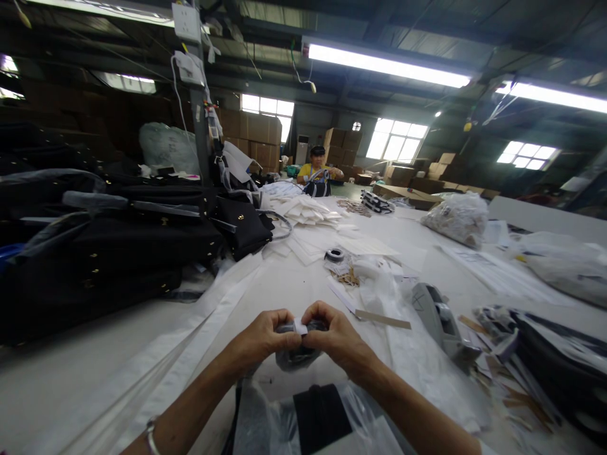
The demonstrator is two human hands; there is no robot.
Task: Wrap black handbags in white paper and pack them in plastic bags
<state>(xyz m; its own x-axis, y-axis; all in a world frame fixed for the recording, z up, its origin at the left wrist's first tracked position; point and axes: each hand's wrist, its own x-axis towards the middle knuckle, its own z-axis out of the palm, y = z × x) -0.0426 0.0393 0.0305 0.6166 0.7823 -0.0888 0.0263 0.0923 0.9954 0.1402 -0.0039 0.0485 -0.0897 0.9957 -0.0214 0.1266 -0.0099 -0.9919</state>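
1. Black bags [142,246] in a heap, far left of the grey dispenser [441,322] (probably for tape); gold-coloured fittings, some handles sleeved in clear film.
2. Left hand [271,332]: left of the dispenser, above the near part of the counter [279,287]. Thumb and fingers pinched on the left end of the wrapped piece [298,360].
3. Wrapped piece: left of the dispenser, slung between both hands. Handling, judged by eye: light; pliable, perhaps with some spring; film likely slippery, easily creased. Best hold: a thumb-and-finger pinch at each side of the white band [300,326]. Looks: dark, curved, glossy under clear film, the band pale across its top middle. Handle or strap, cannot tell; lower edge blurred.
4. Black panel [322,417]: left of the dispenser and nearer the wearer, beneath clear plastic, grey material beside it.
5. Right hand [334,332]: left of the dispenser, thumb and fingers pinched on the piece's right end, fingertips close to the left hand's.
6. Tape roll [334,260], dark-and-pale ring: left of the dispenser, farther off.
7. Brown strip [383,319]: just left of the dispenser, lying flat.
8. Dark bag [564,366]: right of the dispenser, clear plastic over it.
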